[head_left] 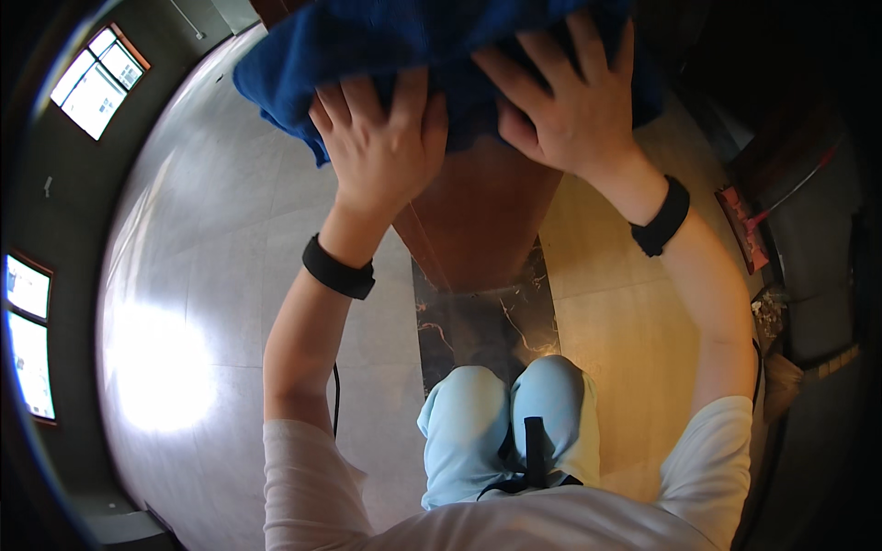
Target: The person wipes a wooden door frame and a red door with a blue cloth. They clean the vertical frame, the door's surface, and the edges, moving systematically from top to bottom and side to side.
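Observation:
A dark blue cloth (275, 82) lies bunched at the top of the view, over or in front of a smooth reddish-brown upright structure (482, 220). My left hand (382, 138) rests against its near edge, palm down; a fold hides the fingertips, so I cannot tell whether they grip it. To the right, my right hand (572, 96) lies on the same cloth with its fingers spread and the thumb bent inward. Each wrist wears a black band, the left band (337, 268) and the right band (661, 217).
Below the brown structure runs a black marble-patterned floor strip (482, 324). Grey tiles (310, 206) lie left of it, yellow-lit tiles (613, 275) right. A red-headed broom or squeegee (744, 227) stands at the right, near a sack-like object (782, 382). Windows (100, 79) are at the left.

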A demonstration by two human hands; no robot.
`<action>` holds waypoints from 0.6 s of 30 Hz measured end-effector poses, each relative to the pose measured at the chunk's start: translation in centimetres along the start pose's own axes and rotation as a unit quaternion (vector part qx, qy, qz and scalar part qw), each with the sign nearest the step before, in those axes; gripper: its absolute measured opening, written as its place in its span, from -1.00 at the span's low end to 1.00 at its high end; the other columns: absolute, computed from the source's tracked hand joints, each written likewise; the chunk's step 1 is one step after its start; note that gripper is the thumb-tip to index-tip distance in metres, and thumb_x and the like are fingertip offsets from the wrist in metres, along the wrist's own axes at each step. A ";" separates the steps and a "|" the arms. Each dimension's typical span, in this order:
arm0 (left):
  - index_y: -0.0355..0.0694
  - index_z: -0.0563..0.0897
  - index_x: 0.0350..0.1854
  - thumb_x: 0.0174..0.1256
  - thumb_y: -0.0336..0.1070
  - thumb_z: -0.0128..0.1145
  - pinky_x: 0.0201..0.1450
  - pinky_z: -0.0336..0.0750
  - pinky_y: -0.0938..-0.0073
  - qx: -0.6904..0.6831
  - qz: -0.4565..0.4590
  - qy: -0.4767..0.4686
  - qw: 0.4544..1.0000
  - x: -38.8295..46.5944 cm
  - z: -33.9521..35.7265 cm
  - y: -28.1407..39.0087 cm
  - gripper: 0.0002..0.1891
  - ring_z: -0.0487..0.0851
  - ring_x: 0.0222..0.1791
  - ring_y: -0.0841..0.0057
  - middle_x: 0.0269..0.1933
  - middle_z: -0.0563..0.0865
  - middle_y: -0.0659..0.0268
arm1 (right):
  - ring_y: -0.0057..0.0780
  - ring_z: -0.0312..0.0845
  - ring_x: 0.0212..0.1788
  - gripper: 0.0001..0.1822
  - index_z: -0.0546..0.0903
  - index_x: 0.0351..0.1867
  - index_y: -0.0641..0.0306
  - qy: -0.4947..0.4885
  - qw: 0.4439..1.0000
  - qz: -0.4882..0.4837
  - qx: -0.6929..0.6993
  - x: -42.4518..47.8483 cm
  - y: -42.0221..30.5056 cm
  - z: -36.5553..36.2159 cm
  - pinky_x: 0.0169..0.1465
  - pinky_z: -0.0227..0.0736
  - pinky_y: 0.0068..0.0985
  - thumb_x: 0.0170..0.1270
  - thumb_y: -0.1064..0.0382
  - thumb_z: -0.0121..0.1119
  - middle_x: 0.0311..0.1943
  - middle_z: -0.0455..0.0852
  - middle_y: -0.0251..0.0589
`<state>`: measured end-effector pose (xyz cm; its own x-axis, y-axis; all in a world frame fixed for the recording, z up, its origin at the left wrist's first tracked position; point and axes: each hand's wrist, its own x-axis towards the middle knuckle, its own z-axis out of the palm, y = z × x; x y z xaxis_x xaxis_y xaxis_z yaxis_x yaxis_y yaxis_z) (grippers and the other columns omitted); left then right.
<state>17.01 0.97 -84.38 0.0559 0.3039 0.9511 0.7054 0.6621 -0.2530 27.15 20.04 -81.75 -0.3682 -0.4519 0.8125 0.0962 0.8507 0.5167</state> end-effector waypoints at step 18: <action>0.08 0.73 -0.10 0.08 -0.34 0.17 0.18 0.45 0.02 -0.323 -0.184 -0.431 0.822 -40.1 0.0 10.2 -0.69 0.56 0.14 0.11 0.03 0.67 0.27 | -0.32 0.72 -0.29 -0.54 0.57 0.24 -0.31 -0.424 0.851 0.018 0.311 -39.6 -22.8 6.6 0.35 0.24 0.10 0.39 0.27 -0.12 -0.26 0.75 -0.38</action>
<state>21.92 -4.48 -125.10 -0.5703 0.7217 0.3923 0.8062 0.4003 0.4356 33.46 20.33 -127.50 -0.9353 -0.2902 0.2026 -0.2884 0.9567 0.0389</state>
